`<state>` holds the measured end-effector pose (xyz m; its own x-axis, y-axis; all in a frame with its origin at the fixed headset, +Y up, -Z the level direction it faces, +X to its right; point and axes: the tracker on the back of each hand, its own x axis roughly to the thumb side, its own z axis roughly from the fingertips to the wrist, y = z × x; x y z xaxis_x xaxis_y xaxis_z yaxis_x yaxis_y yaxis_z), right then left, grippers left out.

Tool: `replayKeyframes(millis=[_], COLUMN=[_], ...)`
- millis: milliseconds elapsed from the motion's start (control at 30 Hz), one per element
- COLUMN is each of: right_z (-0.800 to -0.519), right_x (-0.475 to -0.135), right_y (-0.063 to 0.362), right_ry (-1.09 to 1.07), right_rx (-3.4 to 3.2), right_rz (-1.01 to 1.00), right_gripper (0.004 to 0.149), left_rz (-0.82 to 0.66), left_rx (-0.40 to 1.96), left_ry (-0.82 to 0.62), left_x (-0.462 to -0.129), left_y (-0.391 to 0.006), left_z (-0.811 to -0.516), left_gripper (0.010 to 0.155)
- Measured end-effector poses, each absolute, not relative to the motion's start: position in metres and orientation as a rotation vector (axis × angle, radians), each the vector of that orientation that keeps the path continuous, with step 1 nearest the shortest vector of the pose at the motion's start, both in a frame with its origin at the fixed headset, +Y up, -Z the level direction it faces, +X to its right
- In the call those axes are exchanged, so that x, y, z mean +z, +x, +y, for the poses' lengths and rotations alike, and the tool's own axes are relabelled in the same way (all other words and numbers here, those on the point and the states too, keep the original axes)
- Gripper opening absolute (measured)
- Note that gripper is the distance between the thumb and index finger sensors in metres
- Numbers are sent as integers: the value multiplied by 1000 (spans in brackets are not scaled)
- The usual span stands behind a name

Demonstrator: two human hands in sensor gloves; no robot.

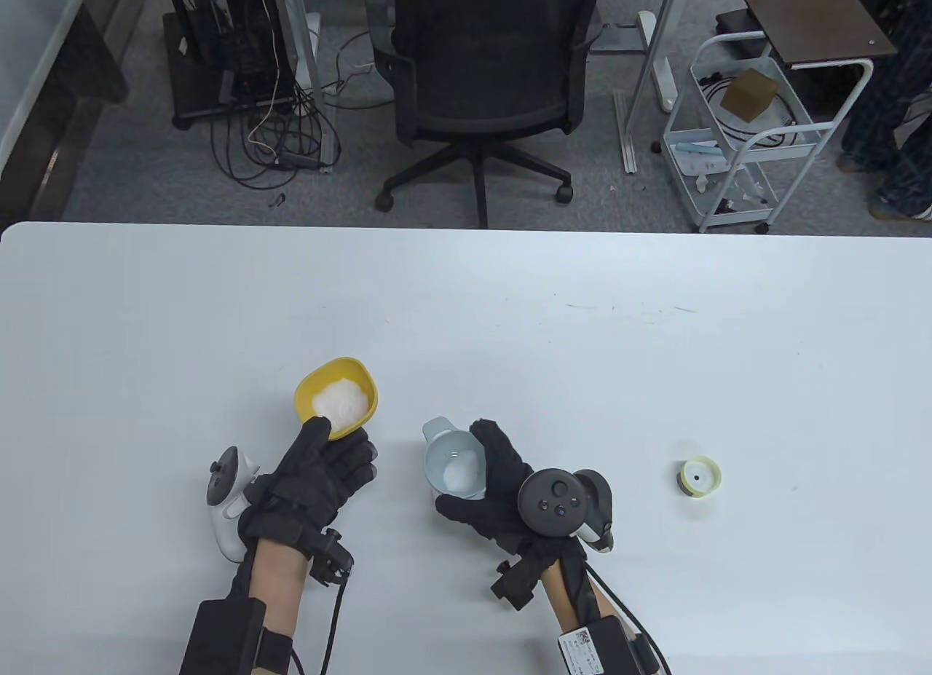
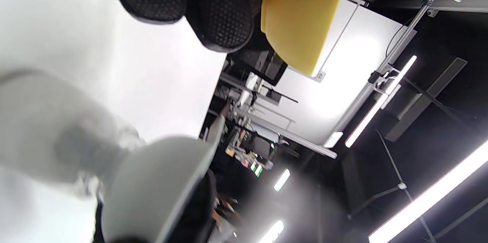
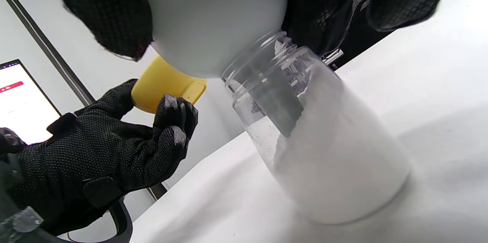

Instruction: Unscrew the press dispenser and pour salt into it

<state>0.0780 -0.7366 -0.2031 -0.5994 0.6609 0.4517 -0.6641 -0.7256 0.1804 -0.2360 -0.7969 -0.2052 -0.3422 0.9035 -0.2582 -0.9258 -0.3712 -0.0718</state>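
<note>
My left hand [image 1: 331, 453] grips a yellow bowl [image 1: 336, 398] heaped with white salt and holds it off the table, just left of the funnel. My right hand [image 1: 491, 478] grips a pale grey funnel [image 1: 455, 470] that sits in the mouth of the clear dispenser jar [image 3: 324, 159]. The jar stands on the white table [image 1: 510, 318], partly filled with salt, and some salt lies inside the funnel. The right wrist view shows the funnel [image 3: 213, 18], the bowl [image 3: 164, 87] and my left hand [image 3: 95, 159]. The left wrist view shows the bowl's underside [image 2: 301, 18]. The unscrewed yellow-green press cap [image 1: 700, 477] lies to the right.
The table's far edge runs across the middle of the table view. Beyond it stand a black office chair [image 1: 484, 63] and a white wire cart [image 1: 743, 129]. The press cap lies about a hand's width right of my right hand.
</note>
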Motion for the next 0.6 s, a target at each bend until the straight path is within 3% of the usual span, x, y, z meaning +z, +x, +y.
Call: replayKeyframes(millis=[200, 600], right_z=[-736, -737], right_x=[-202, -200], right_y=[77, 77], right_ry=[633, 634], right_rx=[2303, 2299], right_rz=[-14, -21], right_gripper=[112, 111], left_rz=[295, 736], left_rx=[1783, 1499], left_ry=[-266, -283], left_x=[-215, -294], left_y=[-259, -311], left_z=[-797, -812], left_gripper=[84, 87])
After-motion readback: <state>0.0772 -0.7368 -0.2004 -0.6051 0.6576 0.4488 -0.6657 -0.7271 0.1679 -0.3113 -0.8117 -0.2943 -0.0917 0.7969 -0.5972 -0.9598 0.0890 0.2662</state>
